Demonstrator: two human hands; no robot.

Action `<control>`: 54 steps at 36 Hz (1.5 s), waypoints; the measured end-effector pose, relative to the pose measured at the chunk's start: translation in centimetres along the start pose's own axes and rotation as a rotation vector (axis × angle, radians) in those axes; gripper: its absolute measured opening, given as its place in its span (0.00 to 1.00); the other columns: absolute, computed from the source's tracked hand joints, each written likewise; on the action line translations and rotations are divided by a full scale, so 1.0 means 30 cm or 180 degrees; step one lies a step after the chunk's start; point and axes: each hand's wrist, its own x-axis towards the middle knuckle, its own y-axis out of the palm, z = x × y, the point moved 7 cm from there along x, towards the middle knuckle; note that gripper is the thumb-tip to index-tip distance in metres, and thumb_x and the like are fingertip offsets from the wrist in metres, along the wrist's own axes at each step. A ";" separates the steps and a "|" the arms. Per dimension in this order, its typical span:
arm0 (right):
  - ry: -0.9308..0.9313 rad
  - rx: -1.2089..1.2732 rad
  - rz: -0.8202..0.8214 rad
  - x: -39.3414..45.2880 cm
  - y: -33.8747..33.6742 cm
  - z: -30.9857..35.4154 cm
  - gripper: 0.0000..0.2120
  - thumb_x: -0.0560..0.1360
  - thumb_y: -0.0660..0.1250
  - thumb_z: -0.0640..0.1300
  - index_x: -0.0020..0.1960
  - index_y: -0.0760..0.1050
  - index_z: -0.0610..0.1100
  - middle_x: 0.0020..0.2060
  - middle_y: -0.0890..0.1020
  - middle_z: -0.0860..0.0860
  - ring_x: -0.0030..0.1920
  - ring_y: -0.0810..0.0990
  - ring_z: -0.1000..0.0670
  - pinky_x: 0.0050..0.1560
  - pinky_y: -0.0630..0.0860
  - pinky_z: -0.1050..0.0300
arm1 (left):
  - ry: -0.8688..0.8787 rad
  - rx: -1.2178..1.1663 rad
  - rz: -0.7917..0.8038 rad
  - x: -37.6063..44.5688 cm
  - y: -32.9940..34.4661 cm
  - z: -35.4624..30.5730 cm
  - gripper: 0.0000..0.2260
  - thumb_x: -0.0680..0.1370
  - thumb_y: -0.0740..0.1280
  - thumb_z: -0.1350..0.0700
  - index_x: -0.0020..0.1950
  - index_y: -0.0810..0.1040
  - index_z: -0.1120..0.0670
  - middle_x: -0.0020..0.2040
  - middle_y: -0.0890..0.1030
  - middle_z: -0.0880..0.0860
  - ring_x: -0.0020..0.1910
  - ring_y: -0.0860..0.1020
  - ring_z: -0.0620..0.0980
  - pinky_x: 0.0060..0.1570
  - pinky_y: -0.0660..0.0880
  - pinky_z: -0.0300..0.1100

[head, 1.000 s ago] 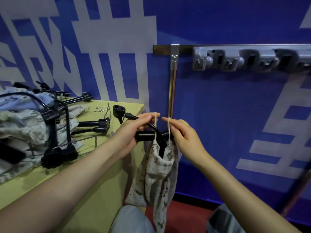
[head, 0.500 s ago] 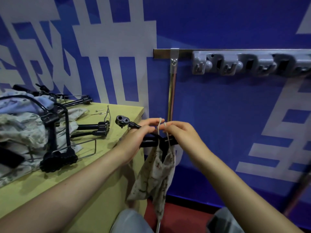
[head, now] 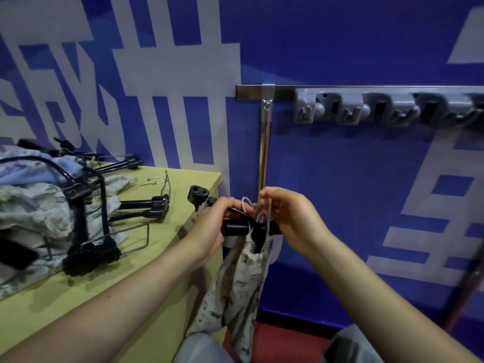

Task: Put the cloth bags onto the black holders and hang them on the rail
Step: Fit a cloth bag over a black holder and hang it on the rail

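while gripping the black holder (head: 237,229), both hands, right hand (head: 290,218) pinching the bag (head: 241,281) cord (head: 264,208)

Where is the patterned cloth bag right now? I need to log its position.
In the head view, the cloth bag hangs low centre from the black holder gripped between both hands, just right of the yellow table.
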 end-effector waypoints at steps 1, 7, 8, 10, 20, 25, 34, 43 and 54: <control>-0.0076 -0.0110 -0.0010 0.002 0.001 0.006 0.11 0.78 0.59 0.37 0.43 0.79 0.41 0.33 0.78 0.50 0.40 0.78 0.50 0.55 0.76 0.49 | -0.0001 0.0050 0.0035 -0.003 0.006 0.000 0.17 0.81 0.54 0.55 0.46 0.81 0.61 0.43 0.83 0.58 0.47 0.81 0.53 0.51 0.76 0.45; -0.0814 -0.1691 -0.0173 -0.013 0.003 0.060 0.18 0.77 0.55 0.30 0.49 0.83 0.41 0.47 0.82 0.47 0.45 0.82 0.53 0.43 0.77 0.66 | 0.0047 0.0123 -0.0021 -0.012 0.010 -0.012 0.14 0.78 0.58 0.54 0.48 0.82 0.57 0.41 0.84 0.53 0.40 0.82 0.48 0.46 0.75 0.45; -0.1030 -0.1973 -0.0143 -0.017 0.006 0.072 0.19 0.77 0.56 0.30 0.50 0.83 0.43 0.48 0.80 0.47 0.46 0.81 0.54 0.43 0.76 0.68 | 0.0057 0.0138 -0.0011 -0.013 0.009 -0.017 0.13 0.78 0.58 0.54 0.47 0.82 0.56 0.41 0.85 0.53 0.40 0.83 0.48 0.46 0.75 0.45; -0.1284 -0.2280 -0.0047 -0.023 0.008 0.079 0.17 0.77 0.60 0.31 0.51 0.83 0.47 0.48 0.78 0.46 0.47 0.80 0.53 0.45 0.76 0.67 | 0.0098 0.0165 0.0061 -0.015 0.009 -0.024 0.14 0.78 0.58 0.55 0.47 0.83 0.56 0.46 0.85 0.55 0.44 0.83 0.51 0.52 0.76 0.47; -0.1186 -0.1822 0.0158 -0.024 -0.021 0.108 0.06 0.74 0.70 0.34 0.42 0.82 0.44 0.33 0.84 0.50 0.33 0.81 0.54 0.37 0.77 0.64 | 0.0218 0.0206 0.0658 -0.041 0.044 -0.065 0.15 0.81 0.51 0.56 0.48 0.77 0.56 0.46 0.85 0.58 0.48 0.83 0.53 0.50 0.74 0.47; -0.0866 -0.1738 0.0557 -0.025 -0.014 0.081 0.06 0.74 0.70 0.40 0.50 0.82 0.40 0.43 0.85 0.41 0.43 0.83 0.51 0.47 0.78 0.63 | 0.0171 0.0239 0.1038 -0.061 0.086 -0.052 0.14 0.81 0.52 0.54 0.50 0.77 0.57 0.46 0.84 0.59 0.50 0.83 0.54 0.52 0.75 0.46; 0.0324 -0.1305 0.1550 -0.032 -0.018 -0.067 0.13 0.75 0.64 0.45 0.58 0.77 0.44 0.43 0.80 0.54 0.48 0.79 0.54 0.54 0.73 0.56 | 0.0101 0.0020 0.1007 -0.044 0.073 -0.056 0.12 0.75 0.57 0.49 0.44 0.73 0.58 0.31 0.76 0.53 0.39 0.79 0.53 0.46 0.76 0.46; 0.0271 -0.0810 0.1407 -0.013 -0.018 -0.077 0.14 0.73 0.64 0.42 0.48 0.74 0.30 0.39 0.79 0.49 0.42 0.78 0.52 0.48 0.73 0.57 | 0.0032 0.0181 0.1099 -0.039 0.084 -0.067 0.10 0.80 0.55 0.58 0.43 0.72 0.59 0.30 0.76 0.53 0.39 0.80 0.53 0.46 0.76 0.45; 0.0273 0.0608 0.1207 0.003 0.032 -0.049 0.17 0.57 0.77 0.47 0.36 0.71 0.41 0.30 0.71 0.48 0.29 0.67 0.52 0.38 0.69 0.57 | 0.0460 0.1045 0.0873 -0.003 0.033 -0.095 0.07 0.80 0.62 0.59 0.43 0.77 0.57 0.27 0.75 0.49 0.32 0.78 0.49 0.42 0.75 0.40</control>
